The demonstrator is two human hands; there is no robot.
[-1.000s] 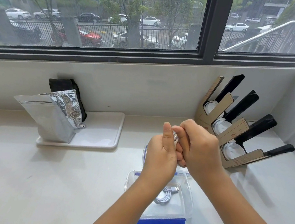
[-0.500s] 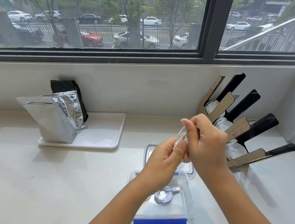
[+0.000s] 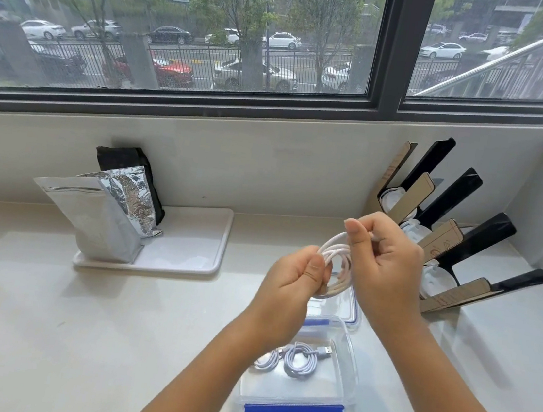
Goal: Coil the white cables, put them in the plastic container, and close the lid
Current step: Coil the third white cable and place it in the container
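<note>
left hand (image 3: 291,280) bare | right hand (image 3: 389,265) bare | forearms seemingly sleeveless

No text can be read; the tan cards (image 3: 440,239) in the black rack carry small printed marks, too blurred to make out.

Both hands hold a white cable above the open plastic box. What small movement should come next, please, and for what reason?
Probably lower the looped white cable into the clear plastic container with blue clips. The left hand and right hand both pinch the loops, which look gathered, with no loose tail visible. The container sits open just below, already holding one coiled white cable.
</note>
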